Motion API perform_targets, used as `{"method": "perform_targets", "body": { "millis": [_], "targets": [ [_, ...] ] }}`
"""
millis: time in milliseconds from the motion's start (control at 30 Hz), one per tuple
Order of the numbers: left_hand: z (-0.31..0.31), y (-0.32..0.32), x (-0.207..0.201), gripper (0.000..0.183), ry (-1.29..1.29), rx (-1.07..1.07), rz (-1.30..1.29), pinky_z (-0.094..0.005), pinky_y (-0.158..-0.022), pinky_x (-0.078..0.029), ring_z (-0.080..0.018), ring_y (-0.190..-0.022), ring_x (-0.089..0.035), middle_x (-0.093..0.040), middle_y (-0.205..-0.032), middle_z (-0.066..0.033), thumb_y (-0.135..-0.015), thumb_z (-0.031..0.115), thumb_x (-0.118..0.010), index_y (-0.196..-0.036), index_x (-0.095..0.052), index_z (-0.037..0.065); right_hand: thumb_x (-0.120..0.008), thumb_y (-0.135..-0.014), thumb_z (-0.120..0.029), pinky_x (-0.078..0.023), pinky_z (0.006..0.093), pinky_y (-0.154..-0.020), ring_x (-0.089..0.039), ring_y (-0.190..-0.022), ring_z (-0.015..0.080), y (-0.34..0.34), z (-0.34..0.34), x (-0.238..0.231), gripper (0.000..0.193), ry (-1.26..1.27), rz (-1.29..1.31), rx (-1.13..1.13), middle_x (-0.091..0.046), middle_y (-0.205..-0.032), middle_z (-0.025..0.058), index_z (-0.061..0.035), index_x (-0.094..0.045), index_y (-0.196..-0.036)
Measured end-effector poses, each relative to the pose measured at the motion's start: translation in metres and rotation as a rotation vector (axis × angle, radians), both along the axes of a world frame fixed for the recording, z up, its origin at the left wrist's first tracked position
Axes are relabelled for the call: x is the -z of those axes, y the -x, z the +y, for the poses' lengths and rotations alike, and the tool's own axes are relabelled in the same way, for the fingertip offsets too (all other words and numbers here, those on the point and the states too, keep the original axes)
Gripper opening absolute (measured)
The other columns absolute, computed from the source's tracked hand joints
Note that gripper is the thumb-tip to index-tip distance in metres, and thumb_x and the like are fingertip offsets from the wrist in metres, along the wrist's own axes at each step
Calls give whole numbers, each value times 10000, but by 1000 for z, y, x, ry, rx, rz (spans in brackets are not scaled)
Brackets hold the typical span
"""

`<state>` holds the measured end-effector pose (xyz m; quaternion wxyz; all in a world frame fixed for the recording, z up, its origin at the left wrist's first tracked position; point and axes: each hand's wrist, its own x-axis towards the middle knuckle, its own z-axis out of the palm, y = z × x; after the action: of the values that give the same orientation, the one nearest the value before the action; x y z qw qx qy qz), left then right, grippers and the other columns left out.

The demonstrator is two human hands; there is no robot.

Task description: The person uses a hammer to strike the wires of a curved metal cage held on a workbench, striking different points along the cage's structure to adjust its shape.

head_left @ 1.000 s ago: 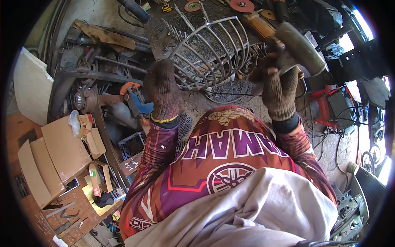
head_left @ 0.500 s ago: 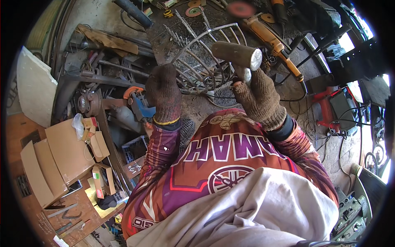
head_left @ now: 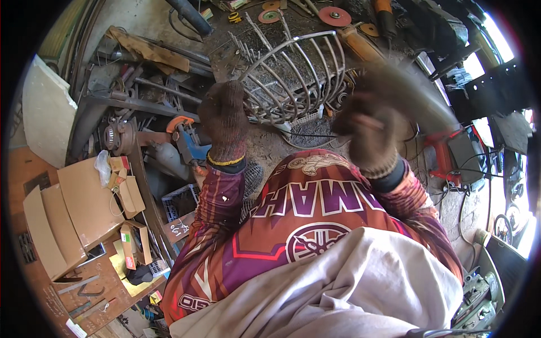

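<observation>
My left hand (head_left: 224, 115), in a brown knitted glove with a yellow cuff edge, is closed on the left end of a cage of bent metal rods (head_left: 313, 36). The cage's curved bars spread out to the right of that hand. My right hand (head_left: 372, 132), gloved the same way, grips a hammer (head_left: 420, 96) with a thick cylindrical head. The hammer is smeared by motion, right of the cage and apart from it. Its handle is mostly hidden by the glove.
An orange angle grinder (head_left: 360, 45) lies beyond the hammer, near a pink grinding disc (head_left: 335, 16). A blue and orange tool (head_left: 191, 143) stands left of my left forearm. Cardboard boxes (head_left: 93, 203) cover part of the bench. A red-framed machine (head_left: 442, 158) stands at right with cables.
The hammer has swung from above the cage's near side out to the right, and my right hand has turned with it. The cage has shifted slightly; my left hand still grips it.
</observation>
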<state>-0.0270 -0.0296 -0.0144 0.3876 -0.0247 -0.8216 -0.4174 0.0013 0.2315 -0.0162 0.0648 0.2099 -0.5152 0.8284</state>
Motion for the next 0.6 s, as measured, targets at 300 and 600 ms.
{"method": "perform_targets", "body": {
  "millis": [300, 600],
  "targets": [
    [7, -6, -7, 367, -267, 109, -176, -284, -495, -399, -107, -533, -518, -565, -605, -19, -915, 327, -654, -725, -616, 16, -547, -964, -285, -425, 233, -594, -527, -668, 79, -4, -10, -15, 467, -382, -61, 2, -567, -853, 17, 24, -432, -1295],
    [13, -6, -13, 450, -157, 86, -155, -310, -490, -370, -112, -526, -481, -541, -590, -26, -931, 385, -618, -705, -578, -2, -605, -923, -223, -507, 354, -656, -651, -712, 253, 0, -10, -15, 399, -712, -45, 102, -652, -842, 163, 25, -507, -1220]
  ]
}}
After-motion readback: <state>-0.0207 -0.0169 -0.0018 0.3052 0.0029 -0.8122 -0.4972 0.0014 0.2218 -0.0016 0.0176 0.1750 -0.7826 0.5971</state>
